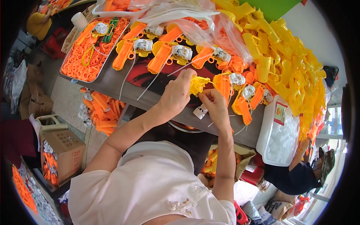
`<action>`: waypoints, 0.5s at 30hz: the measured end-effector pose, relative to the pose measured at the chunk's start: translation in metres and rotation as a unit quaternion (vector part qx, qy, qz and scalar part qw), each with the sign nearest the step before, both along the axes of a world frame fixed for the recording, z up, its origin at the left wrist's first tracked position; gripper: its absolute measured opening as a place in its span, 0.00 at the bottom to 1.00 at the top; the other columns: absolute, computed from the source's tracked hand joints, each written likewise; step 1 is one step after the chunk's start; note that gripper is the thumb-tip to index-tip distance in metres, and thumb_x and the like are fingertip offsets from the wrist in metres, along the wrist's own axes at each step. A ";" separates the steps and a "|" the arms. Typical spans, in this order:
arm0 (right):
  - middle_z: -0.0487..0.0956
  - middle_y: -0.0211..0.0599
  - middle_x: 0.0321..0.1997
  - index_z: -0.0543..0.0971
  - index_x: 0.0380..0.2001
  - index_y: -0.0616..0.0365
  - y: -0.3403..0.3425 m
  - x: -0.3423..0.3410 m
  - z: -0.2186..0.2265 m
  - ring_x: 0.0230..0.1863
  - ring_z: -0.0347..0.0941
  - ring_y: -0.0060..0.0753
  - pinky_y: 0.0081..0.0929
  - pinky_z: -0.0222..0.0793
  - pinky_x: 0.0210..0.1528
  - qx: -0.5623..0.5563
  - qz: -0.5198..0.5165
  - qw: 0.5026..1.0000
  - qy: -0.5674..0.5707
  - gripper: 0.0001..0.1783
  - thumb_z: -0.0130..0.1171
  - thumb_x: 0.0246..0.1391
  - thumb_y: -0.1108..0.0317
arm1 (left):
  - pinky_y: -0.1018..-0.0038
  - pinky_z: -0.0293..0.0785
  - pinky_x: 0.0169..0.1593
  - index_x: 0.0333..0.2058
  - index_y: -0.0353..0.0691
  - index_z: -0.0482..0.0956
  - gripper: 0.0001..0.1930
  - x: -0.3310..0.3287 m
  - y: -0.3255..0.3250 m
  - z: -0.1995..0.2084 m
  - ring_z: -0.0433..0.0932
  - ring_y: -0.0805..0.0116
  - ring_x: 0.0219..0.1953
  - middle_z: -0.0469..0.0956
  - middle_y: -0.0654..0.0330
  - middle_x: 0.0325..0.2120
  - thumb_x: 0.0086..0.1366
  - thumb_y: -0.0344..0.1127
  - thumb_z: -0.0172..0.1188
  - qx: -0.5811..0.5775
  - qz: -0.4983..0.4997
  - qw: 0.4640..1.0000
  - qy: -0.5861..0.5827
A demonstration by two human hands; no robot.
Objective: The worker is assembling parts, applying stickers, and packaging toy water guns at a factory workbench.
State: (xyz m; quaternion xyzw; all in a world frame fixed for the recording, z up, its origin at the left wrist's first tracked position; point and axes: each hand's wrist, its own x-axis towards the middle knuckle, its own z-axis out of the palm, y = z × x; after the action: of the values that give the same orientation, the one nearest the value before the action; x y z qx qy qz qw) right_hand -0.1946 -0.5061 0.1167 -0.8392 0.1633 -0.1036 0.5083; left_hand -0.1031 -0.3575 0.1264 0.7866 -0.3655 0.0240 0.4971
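My left hand [177, 93] is closed on a yellow plastic toy shell [198, 84] above the table's near edge. The fingers of my right hand [216, 107] pinch the shell's lower right side; whatever small part may lie between them is hidden. Just below them is a white cylindrical mechanism [200, 111], partly covered by the right hand. Beyond my hands lie several half-assembled toy guns [160, 58], orange grips in yellow shells with white mechanisms and pale straps. More toy guns [243, 107] are to the right of my right hand.
At the left a metal tray [98, 77] holds small orange rings. Yellow shells [288, 56] are heaped at the right, behind a white tub [265, 140] of whitish pieces. A cardboard box [73, 155] stands at lower left. Another person [290, 180] is at far right.
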 end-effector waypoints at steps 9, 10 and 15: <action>0.76 0.33 0.24 0.79 0.29 0.66 -0.016 0.011 0.007 0.26 0.71 0.21 0.22 0.65 0.28 0.080 0.058 0.995 0.028 0.09 0.65 0.50 0.71 | 0.58 0.77 0.36 0.48 0.38 0.65 0.19 0.012 0.003 -0.029 0.77 0.41 0.35 0.73 0.47 0.43 0.57 0.18 0.53 -0.002 -0.041 0.995 0.087; 0.77 0.32 0.22 0.79 0.28 0.67 -0.020 0.016 0.010 0.25 0.71 0.21 0.23 0.64 0.27 0.109 0.099 0.987 0.066 0.09 0.66 0.49 0.70 | 0.57 0.77 0.35 0.48 0.38 0.65 0.21 0.024 0.005 -0.038 0.77 0.39 0.31 0.72 0.48 0.45 0.55 0.20 0.56 -0.033 -0.084 0.973 0.212; 0.76 0.38 0.16 0.81 0.26 0.62 -0.018 0.042 0.002 0.22 0.74 0.34 0.31 0.66 0.27 -0.126 0.096 0.985 0.072 0.16 0.68 0.46 0.58 | 0.62 0.63 0.51 0.46 0.40 0.70 0.20 0.015 0.002 -0.021 0.70 0.55 0.48 0.72 0.53 0.42 0.54 0.24 0.62 0.077 0.137 0.970 -0.185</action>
State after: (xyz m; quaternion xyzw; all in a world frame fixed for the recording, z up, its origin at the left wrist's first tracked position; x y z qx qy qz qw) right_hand -0.1527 -0.5241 0.1187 -0.9137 0.1041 -0.0131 0.3925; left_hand -0.0883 -0.3552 0.1056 0.8471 -0.3404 0.2088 0.3507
